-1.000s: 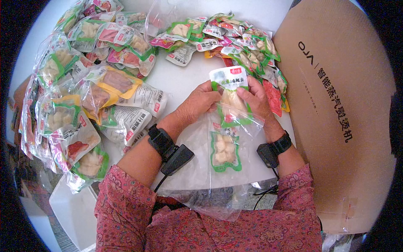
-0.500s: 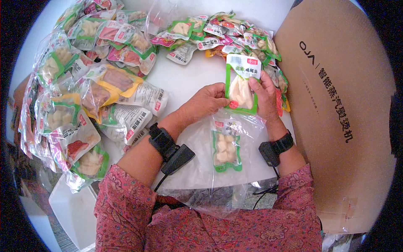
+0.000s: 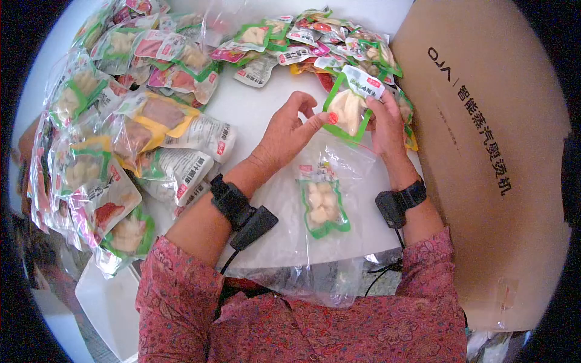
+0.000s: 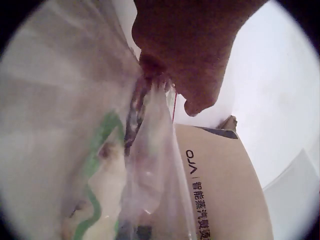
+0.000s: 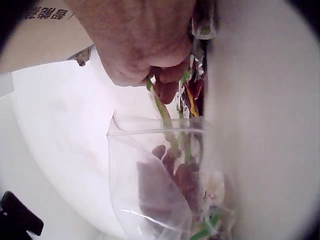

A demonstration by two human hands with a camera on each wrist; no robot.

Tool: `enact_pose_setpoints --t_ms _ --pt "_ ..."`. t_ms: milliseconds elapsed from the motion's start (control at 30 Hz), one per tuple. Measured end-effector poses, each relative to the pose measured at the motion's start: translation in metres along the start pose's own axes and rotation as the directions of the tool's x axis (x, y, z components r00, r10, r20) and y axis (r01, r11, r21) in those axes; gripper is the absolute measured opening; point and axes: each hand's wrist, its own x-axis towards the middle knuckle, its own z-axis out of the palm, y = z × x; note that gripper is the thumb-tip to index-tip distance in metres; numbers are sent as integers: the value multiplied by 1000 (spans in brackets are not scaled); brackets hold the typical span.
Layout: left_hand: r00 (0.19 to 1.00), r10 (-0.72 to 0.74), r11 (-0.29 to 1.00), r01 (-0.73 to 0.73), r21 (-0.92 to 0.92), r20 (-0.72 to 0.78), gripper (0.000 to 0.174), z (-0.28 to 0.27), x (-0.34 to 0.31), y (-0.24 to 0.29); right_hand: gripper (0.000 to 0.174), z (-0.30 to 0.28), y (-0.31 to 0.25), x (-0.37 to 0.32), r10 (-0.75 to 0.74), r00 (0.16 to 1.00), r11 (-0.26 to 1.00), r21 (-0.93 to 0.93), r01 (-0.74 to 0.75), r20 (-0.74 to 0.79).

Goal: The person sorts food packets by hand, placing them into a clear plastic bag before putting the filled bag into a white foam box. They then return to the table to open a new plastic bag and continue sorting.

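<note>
In the head view, the right hand (image 3: 387, 126) grips a green-edged packet (image 3: 347, 109) of pale food by its right side, thumb on the front. The packet is tilted. The left hand (image 3: 287, 132) is at its lower left, fingers bent and parted from the thumb, whose tip is at the packet's edge; contact is unclear. Below lies a clear bag (image 3: 363, 172) with a second green-edged packet (image 3: 322, 206) in or under it. The right wrist view shows the right hand (image 5: 145, 45) pinching the packet (image 5: 161, 107). The left hand (image 4: 185, 50) is dark in the left wrist view.
Many food packets (image 3: 200, 130), some in clear plastic, are heaped on the left of the white table (image 3: 242, 103). More packets (image 3: 315, 36) lie along the back. A large cardboard box (image 3: 478, 181) stands at the right, and a white container (image 3: 109, 308) is at the lower left.
The held packet has come up from the clear bag's mouth and moved right, now tilted clockwise. The left hand's fingers have parted from it. The whole head view has shifted slightly.
</note>
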Motion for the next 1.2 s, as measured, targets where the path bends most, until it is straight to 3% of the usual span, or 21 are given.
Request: enact_pose_setpoints --t_ms 67,200,267,333,667,900,967,1000,1067,1100,1167,1200 --pt "996 -89 996 89 17 -33 37 2 2 -10 26 6 -1 0 -21 1000 997 73 23 -22" --pt "994 -110 993 111 -38 12 32 4 0 -1 28 9 0 -2 -28 999 989 143 24 25" --pt "927 -343 905 370 -210 153 20 2 0 8 29 7 5 -3 -41 997 994 105 34 67" --pt "926 -342 897 372 -239 159 18 1 1 5 29 10 4 -4 -54 990 994 105 40 131" --pt "940 -299 836 340 -430 162 19 2 0 6 32 10 -2 -9 -9 989 989 146 -13 146" --pt "923 -296 863 369 -345 245 25 0 2 3 26 6 8 -1 2 998 995 96 -8 65" --pt "943 -326 906 332 -261 70 27 3 -1 10 25 1 10 3 20 998 999 36 -22 63" --pt "938 -338 900 346 -263 77 27 3 -1 8 24 1 9 3 6 999 1000 21 -7 54" --pt "992 -59 991 45 -123 -114 32 2 1 0 26 -5 17 6 -9 1000 999 -40 10 27" --pt "991 -74 990 60 -125 -110 32 1 1 2 26 -2 16 4 6 1000 999 -38 -5 23" --pt "987 139 985 -129 114 -80 36 -2 3 9 33 2 10 3 14 1000 1000 21 -13 -25" --pt "958 276 956 -266 123 -75 28 -2 3 13 40 -1 11 5 1 1000 1000 0 -1 0"
